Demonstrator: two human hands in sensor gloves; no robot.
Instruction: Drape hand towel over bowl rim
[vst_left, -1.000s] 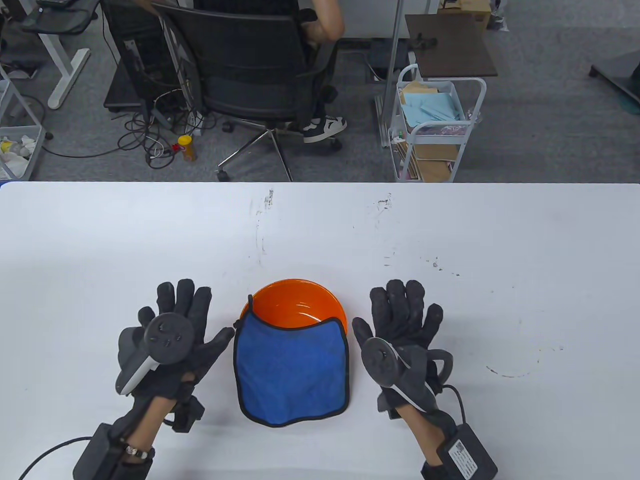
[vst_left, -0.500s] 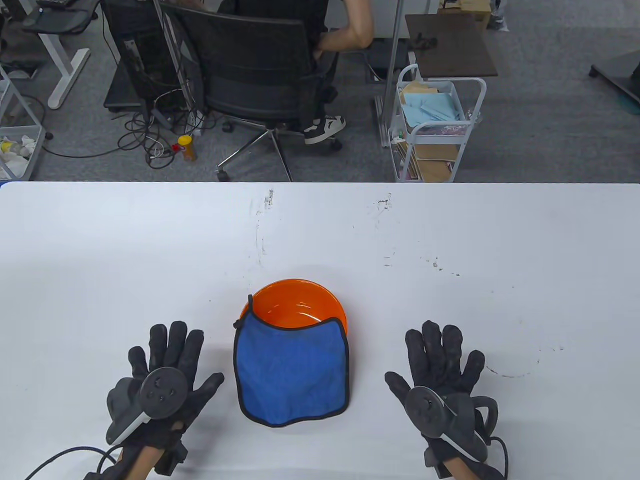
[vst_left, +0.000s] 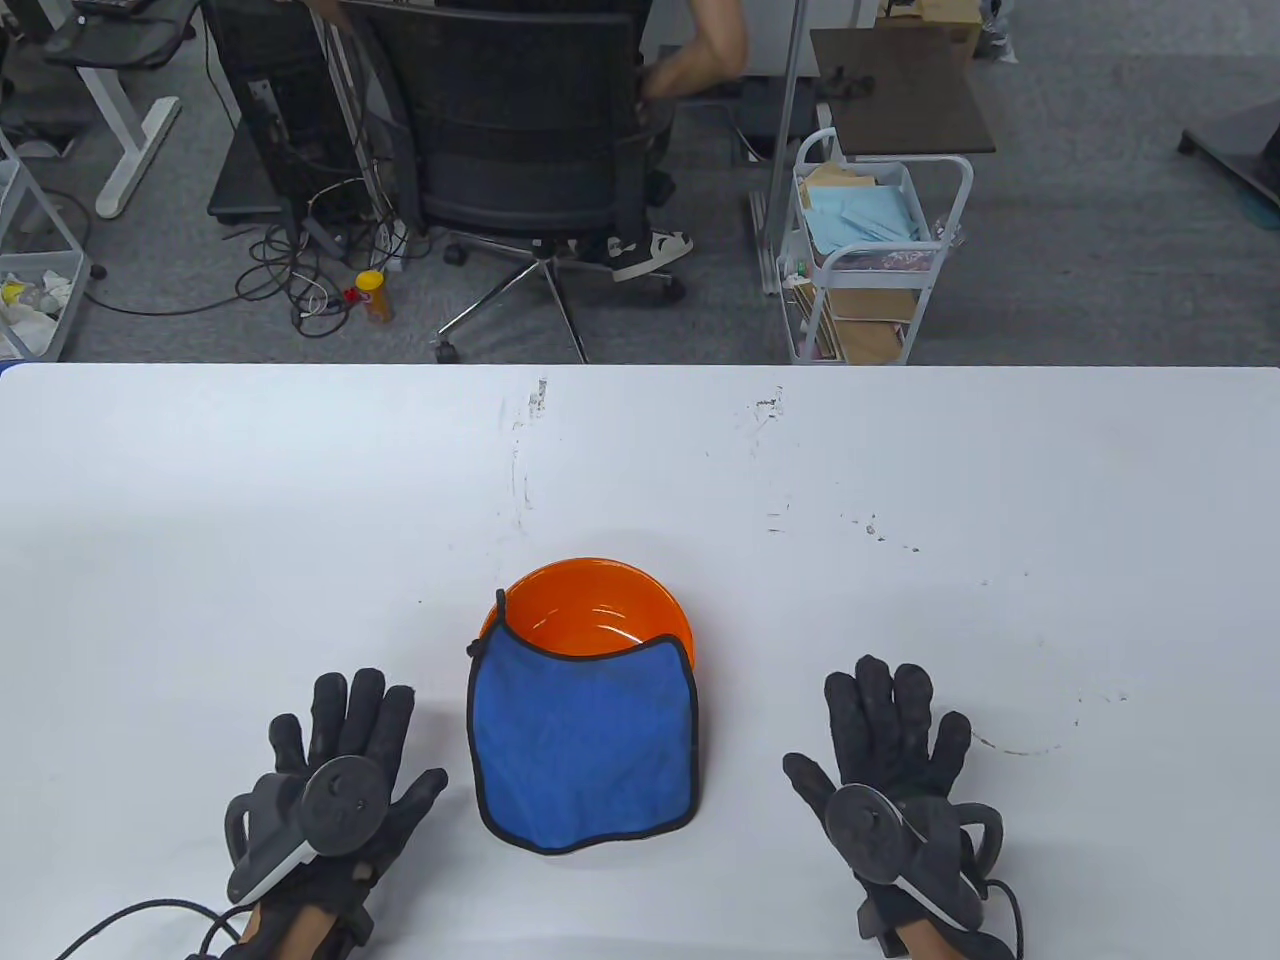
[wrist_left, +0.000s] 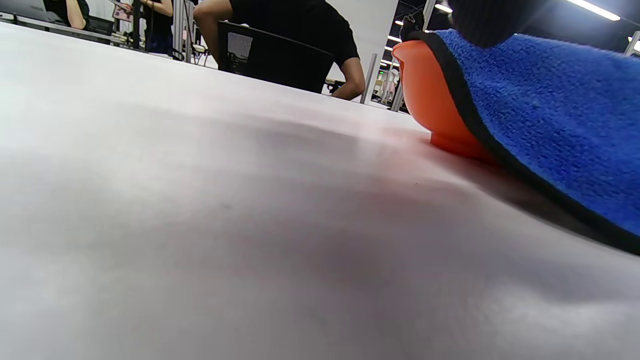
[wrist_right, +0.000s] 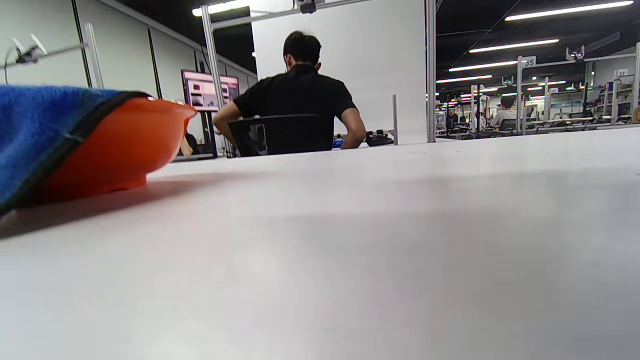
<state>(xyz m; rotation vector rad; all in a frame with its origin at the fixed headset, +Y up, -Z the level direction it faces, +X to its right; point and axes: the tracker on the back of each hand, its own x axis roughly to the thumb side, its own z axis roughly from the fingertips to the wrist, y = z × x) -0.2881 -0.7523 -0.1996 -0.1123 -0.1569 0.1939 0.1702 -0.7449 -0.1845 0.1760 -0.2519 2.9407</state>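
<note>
An orange bowl (vst_left: 600, 605) stands on the white table (vst_left: 900, 480). A blue hand towel (vst_left: 585, 745) with black trim hangs over the bowl's near rim and spreads onto the table toward me. My left hand (vst_left: 345, 745) lies flat with fingers spread, left of the towel, holding nothing. My right hand (vst_left: 895, 745) lies flat with fingers spread, right of the towel, holding nothing. The left wrist view shows the bowl (wrist_left: 430, 105) and towel (wrist_left: 550, 115) at the right. The right wrist view shows the bowl (wrist_right: 125, 145) and towel (wrist_right: 35, 130) at the left.
Beyond the table's far edge, a person sits in a black office chair (vst_left: 520, 130). A white cart (vst_left: 870, 250) with papers stands to the right of it. Dark scuff marks (vst_left: 525, 440) dot the table top.
Both hands have drawn back from beside the bowl toward the near edge of the table, fingers still spread. The towel and bowl have not moved.
</note>
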